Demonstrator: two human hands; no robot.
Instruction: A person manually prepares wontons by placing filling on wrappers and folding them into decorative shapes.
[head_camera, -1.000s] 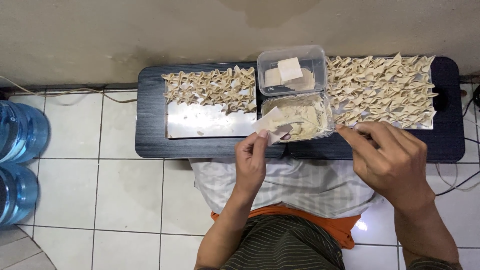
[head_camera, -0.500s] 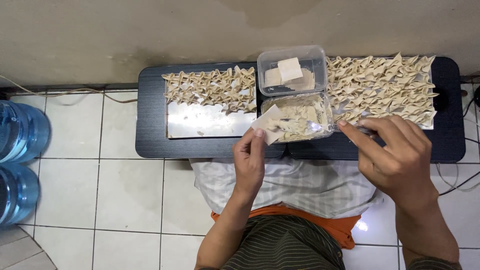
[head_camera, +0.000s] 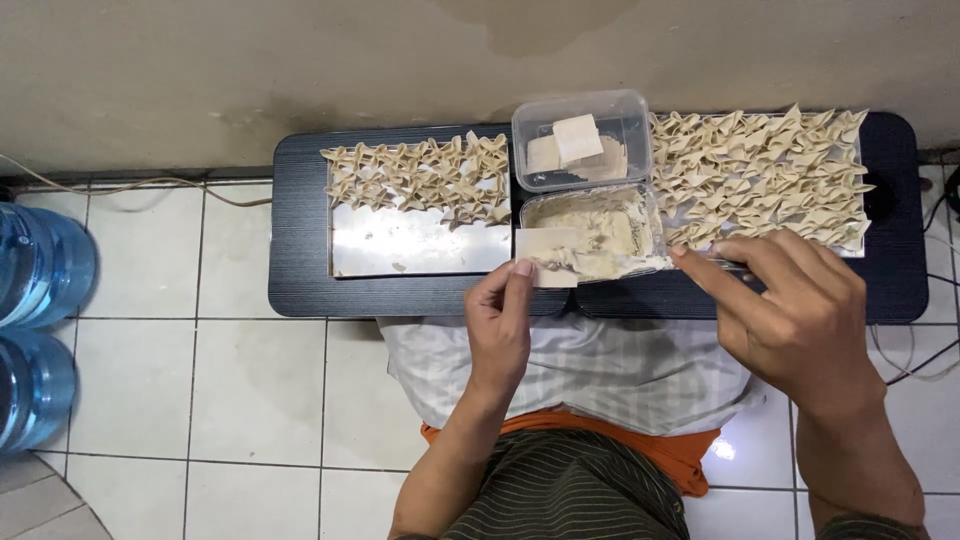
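Observation:
My left hand (head_camera: 500, 320) pinches a flat square dough wrapper (head_camera: 546, 270) by its near edge, at the front of the low black table (head_camera: 300, 250). The wrapper overlaps the front left corner of a clear tub of pale filling (head_camera: 600, 228). My right hand (head_camera: 780, 310) is closed on a thin utensil (head_camera: 722, 263), with its fingertips at the tub's right edge. Behind the tub sits a clear container of stacked wrappers (head_camera: 580, 140). Folded dumplings fill the right metal tray (head_camera: 760, 180) and the far half of the left metal tray (head_camera: 420, 245).
Two blue water jugs (head_camera: 40, 270) stand on the white tiled floor at the left. A cable (head_camera: 150, 185) runs along the wall base, and more cables lie at the right. A pale cloth (head_camera: 580, 370) covers my lap under the table's edge.
The wrapper in my left hand has gone from tilted to flat and level. My right hand has slid left, up to the filling tub.

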